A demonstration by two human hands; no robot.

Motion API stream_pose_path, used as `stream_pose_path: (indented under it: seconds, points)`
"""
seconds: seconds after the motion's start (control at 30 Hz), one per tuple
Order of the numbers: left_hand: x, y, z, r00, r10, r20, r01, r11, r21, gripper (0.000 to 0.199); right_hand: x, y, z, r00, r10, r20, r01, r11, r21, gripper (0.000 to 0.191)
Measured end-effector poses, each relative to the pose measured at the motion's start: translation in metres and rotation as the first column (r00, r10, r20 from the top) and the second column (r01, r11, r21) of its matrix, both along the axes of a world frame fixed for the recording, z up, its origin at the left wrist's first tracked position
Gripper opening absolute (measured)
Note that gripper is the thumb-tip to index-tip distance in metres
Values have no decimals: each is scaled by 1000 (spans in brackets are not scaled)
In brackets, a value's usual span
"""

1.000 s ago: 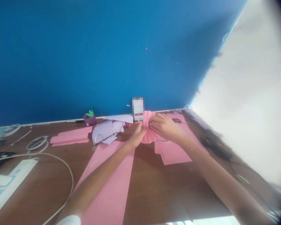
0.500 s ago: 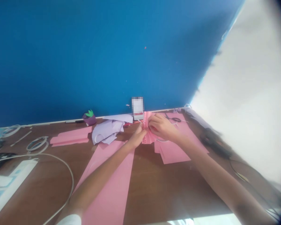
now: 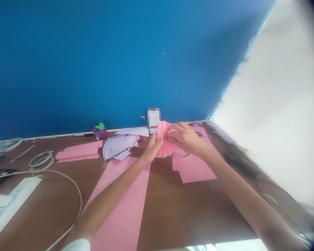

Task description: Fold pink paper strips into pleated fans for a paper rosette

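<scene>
A pleated piece of pink paper (image 3: 166,149) is held up above the table, fanned out, with a row of small marks or cut-outs along its left edge. My left hand (image 3: 152,149) pinches it from the left, near its middle. On the other side, the fingers of my right hand (image 3: 184,137) are closed on the folds; the fingertips are partly hidden by the paper. Below and to the right lies more pink paper (image 3: 196,170), with a white ring (image 3: 181,155) on it. A long pink sheet (image 3: 128,205) lies under my left forearm.
Crumpled lilac paper (image 3: 121,144) and a folded pink strip (image 3: 80,152) lie to the left. Behind them stands a purple cup with green leaves (image 3: 100,131). A propped phone (image 3: 154,122) leans on the blue wall. A power strip (image 3: 15,202) and cable (image 3: 80,195) occupy the near left.
The pleated pink paper has spread wider and shifted slightly left and up. My right hand has moved a little to the right, and my left hand slightly left.
</scene>
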State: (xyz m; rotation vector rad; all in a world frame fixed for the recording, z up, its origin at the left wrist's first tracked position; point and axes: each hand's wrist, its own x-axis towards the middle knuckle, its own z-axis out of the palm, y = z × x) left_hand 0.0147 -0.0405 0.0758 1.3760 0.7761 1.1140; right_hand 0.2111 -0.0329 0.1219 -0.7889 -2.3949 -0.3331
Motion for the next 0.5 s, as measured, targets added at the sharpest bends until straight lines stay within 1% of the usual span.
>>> stream_pose_path:
  seconds: [0.1,0.23,0.4,0.5]
  points:
    - [0,0,-1,1000,-3,-8,3,1000,-2,47,-1,-1,1,1000,-14,14,14,1000,19,19]
    - [-1,1,-4,999,0,-39,0,1000,10,45,-4,-3,0,997,-61,56,56,995,80,23]
    - [-1,1,-6,998,12,-61,-11,1000,14,44,-7,-4,-5,983,-96,155,71,985,158,24]
    - [2,1,-8,998,36,-49,-34,999,25,43,-8,-4,-7,974,-116,196,79,979,186,23]
